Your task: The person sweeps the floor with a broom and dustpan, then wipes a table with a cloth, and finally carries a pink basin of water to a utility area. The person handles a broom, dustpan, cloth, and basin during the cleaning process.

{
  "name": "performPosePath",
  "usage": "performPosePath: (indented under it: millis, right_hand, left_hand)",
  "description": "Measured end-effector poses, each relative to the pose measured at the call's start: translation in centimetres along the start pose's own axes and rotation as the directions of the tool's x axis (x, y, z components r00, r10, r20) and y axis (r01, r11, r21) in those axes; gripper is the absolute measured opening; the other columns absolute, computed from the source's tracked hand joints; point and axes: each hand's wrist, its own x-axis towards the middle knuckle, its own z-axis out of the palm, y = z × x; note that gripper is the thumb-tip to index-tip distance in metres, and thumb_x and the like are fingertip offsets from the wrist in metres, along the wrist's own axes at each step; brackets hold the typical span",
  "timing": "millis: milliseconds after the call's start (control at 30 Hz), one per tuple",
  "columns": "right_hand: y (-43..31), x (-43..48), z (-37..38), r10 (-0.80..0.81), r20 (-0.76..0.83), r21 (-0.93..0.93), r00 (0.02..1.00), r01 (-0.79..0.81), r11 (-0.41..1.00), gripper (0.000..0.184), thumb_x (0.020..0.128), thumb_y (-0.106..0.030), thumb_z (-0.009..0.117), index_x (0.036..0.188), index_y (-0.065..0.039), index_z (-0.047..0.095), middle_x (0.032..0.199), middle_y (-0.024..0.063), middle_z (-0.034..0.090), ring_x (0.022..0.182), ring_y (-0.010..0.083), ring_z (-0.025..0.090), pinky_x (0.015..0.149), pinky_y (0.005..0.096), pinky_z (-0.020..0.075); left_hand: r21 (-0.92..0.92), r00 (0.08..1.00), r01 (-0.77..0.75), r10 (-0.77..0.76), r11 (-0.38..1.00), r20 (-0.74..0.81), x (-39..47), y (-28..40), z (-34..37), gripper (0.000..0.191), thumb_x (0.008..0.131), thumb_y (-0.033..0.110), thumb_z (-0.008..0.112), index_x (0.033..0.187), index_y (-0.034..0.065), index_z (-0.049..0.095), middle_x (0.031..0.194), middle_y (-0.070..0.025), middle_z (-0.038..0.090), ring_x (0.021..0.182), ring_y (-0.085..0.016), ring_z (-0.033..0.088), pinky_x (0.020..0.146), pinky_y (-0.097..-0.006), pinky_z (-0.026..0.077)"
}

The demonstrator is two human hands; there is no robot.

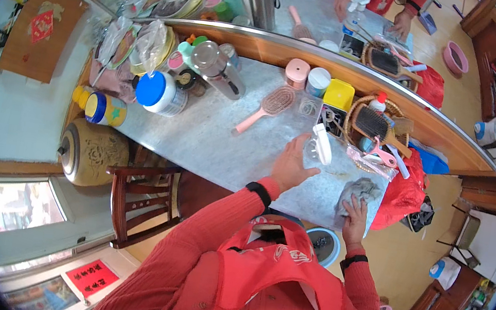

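Observation:
My left hand is at a clear spray bottle with a white trigger head, its fingers apart and the thumb stretched out below the bottle; whether it grips the bottle I cannot tell. At the table's right end, my right hand presses on a crumpled grey cloth. Both lie over the grey marbled tabletop. A pink hairbrush rests to the left of the spray bottle. Beyond the bottle are a clear box with hair ties and a yellow container.
A wicker basket holds a black-padded hairbrush. A steel bottle, a blue-lidded jar and bagged items crowd the left. A mirror runs along the back. A wooden chair stands at the near left edge.

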Motion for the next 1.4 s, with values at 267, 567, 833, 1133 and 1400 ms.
performPosePath:
  millis: [267, 567, 833, 1133, 1400]
  right_hand:
    - [-5.1, 2.4, 4.0, -0.151, 0.052, 0.045, 0.987, 0.148, 0.988, 0.058, 0.077, 0.004, 0.058, 0.129, -0.020, 0.064, 0.152, 0.0067, 0.045, 0.140, 0.0437, 0.035, 0.116, 0.0546, 0.0275]
    - [-2.1, 3.4, 2.2, -0.023, 0.101, -0.065, 0.995, 0.030, 0.997, 0.065, 0.078, 0.003, 0.058, 0.136, -0.026, 0.059, 0.156, 0.0046, 0.042, 0.145, 0.0412, 0.029, 0.119, 0.0578, 0.0186]
    - [-8.7, 4.3, 6.0, -0.214, 0.078, 0.118, 0.974, 0.204, 0.972, 0.057, 0.079, -0.001, 0.059, 0.133, -0.019, 0.060, 0.151, 0.0088, 0.046, 0.139, 0.0443, 0.034, 0.117, 0.0558, 0.0261]
    - [-1.2, 1.9, 0.5, -0.155, 0.118, 0.015, 0.981, 0.155, 0.988, 0.058, 0.075, 0.003, 0.059, 0.125, -0.023, 0.068, 0.148, 0.0056, 0.050, 0.138, 0.0428, 0.038, 0.117, 0.0602, 0.0222]
    - [-12.6, 8.9, 9.6, -0.292, 0.036, 0.197, 0.956, 0.279, 0.940, 0.052, 0.078, -0.005, 0.060, 0.127, -0.022, 0.066, 0.149, 0.0046, 0.050, 0.137, 0.0414, 0.040, 0.116, 0.0513, 0.0306]
  left_hand:
    - [0.023, 0.995, 0.034, -0.032, 0.999, -0.096, 0.7, 1.2, 1.8, 0.082, 0.070, 0.024, 0.085, 0.137, 0.0059, 0.042, 0.130, -0.0176, 0.055, 0.120, -0.038, 0.052, 0.099, -0.0448, 0.047]
    - [0.017, 0.984, 0.003, 0.000, 1.000, -0.176, -0.6, 0.0, -0.6, 0.073, 0.069, 0.021, 0.081, 0.133, 0.0077, 0.047, 0.124, -0.0176, 0.057, 0.114, -0.040, 0.053, 0.097, -0.0461, 0.046]
    - [0.037, 0.960, 0.098, -0.084, 0.995, -0.267, -6.0, -4.7, -3.9, 0.070, 0.071, 0.024, 0.086, 0.126, 0.0012, 0.049, 0.123, -0.0192, 0.056, 0.108, -0.038, 0.055, 0.093, -0.0451, 0.046]
    - [-0.142, 0.866, 0.235, -0.273, 0.962, -0.419, -11.7, -9.3, -11.1, 0.076, 0.068, 0.015, 0.088, 0.131, 0.0003, 0.047, 0.116, -0.0154, 0.058, 0.108, -0.031, 0.058, 0.096, -0.0411, 0.047]
    - [-0.192, 0.892, 0.206, -0.265, 0.959, -0.367, -13.2, -8.8, -12.3, 0.078, 0.072, 0.007, 0.084, 0.136, 0.0000, 0.040, 0.124, -0.0126, 0.054, 0.114, -0.024, 0.054, 0.100, -0.0369, 0.044]
